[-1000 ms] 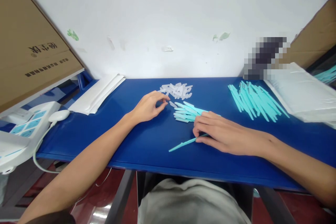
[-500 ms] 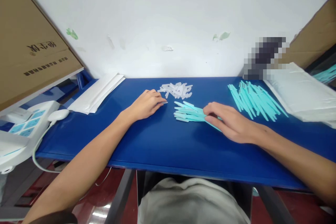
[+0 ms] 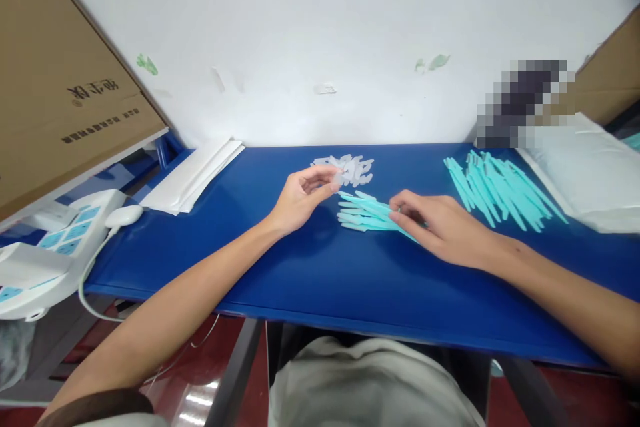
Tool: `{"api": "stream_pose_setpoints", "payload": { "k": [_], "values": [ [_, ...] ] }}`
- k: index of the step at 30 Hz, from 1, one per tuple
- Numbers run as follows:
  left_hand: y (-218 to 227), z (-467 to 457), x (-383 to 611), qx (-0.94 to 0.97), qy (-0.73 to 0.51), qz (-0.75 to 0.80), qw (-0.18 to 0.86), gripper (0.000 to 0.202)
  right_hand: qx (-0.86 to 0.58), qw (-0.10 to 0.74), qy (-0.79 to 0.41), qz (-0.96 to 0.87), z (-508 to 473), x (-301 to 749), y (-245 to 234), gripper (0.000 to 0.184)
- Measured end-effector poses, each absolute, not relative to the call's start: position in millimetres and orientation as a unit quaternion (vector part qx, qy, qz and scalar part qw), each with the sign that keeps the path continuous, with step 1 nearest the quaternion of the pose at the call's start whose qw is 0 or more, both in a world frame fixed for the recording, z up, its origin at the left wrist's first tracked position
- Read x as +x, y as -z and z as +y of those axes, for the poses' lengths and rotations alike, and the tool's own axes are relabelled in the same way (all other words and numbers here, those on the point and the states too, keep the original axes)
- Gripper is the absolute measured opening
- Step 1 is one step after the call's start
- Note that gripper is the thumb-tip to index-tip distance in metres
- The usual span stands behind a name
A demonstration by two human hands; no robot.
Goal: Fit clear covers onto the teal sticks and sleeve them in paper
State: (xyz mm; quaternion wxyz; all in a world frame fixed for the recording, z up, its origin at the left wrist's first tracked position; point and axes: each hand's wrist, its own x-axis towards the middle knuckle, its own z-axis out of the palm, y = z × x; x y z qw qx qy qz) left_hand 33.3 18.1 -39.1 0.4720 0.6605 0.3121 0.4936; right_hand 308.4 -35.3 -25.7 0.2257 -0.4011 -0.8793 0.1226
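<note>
On my tabletop point(image 3: 310, 280) I count two piles of teal sticks point(image 3: 367, 210) and one of clear pieces point(image 3: 356, 170), too tangled to number singly; around, one power strip point(image 3: 83, 233), two cartons point(image 3: 75, 47).

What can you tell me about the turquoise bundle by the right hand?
The turquoise bundle is a loose, overlapping heap of slim, plastic-looking sticks, apparently eyebrow razors, with paler left ends. It lies flat on the blue tabletop, nearer than the translucent pieces. The right hand partly covers its right end, apparently touching it.
</note>
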Motion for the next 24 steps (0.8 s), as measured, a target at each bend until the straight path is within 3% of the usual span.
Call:
{"api": "stream_pose_setpoints", "payload": {
  "k": [9,14,18,24],
  "values": [
    [41,18,33,0.612,-0.514,0.29,0.527,0.028,-0.42,0.235,-0.138,-0.866,-34,310,28,0.022],
    [38,15,34,0.64,-0.495,0.299,0.506,0.024,-0.424,0.256,-0.135,-0.858,-34,309,25,0.02],
    [35,10,37,0.725,-0.458,0.304,0.415,0.025,-0.418,0.262,-0.13,-0.86,-35,306,25,0.019],
    [36,5,37,0.87,-0.363,0.291,0.164,0.022,-0.407,0.228,-0.033,-0.884,-31,309,24,0.022]
  ]
}}
